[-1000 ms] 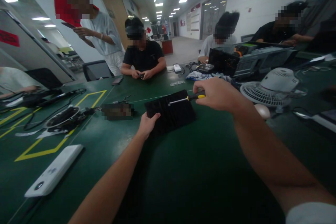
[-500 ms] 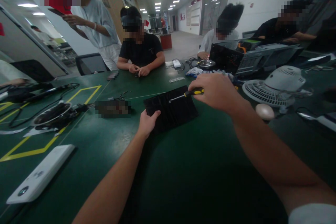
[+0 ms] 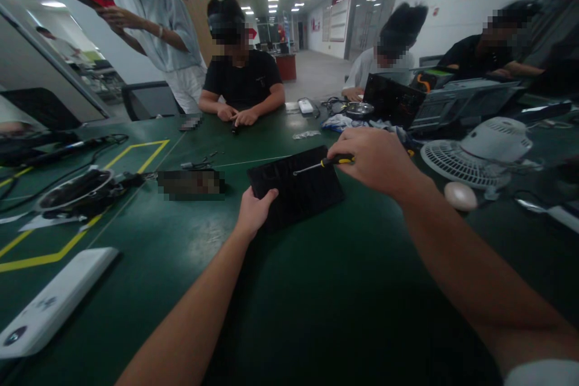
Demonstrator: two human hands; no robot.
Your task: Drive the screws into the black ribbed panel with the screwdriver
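A flat black rectangular panel (image 3: 312,196), recessed on its upper face, lies tilted on the table before me. My left hand (image 3: 256,211) grips its left edge, thumb on top and the other fingers hidden beneath. In my right hand (image 3: 368,157) is a screwdriver (image 3: 335,160) with a black and yellow handle and a thin metal shaft. The shaft slants down to the left over the panel, and a small shiny round spot shows at its tip. Whether the tip touches the panel, I cannot tell.
The green table (image 3: 271,289) carries a long white device (image 3: 58,301) on the left, a blurred-out item (image 3: 190,183), and a white fan-like grille unit (image 3: 479,151) beside a pale rounded object (image 3: 460,196) on the right. A computer case (image 3: 470,99) stands behind. Several people sit or stand around.
The view has shifted slightly, so things on the left sit farther left. Both hands keep their hold, with the screwdriver at much the same place over the panel.
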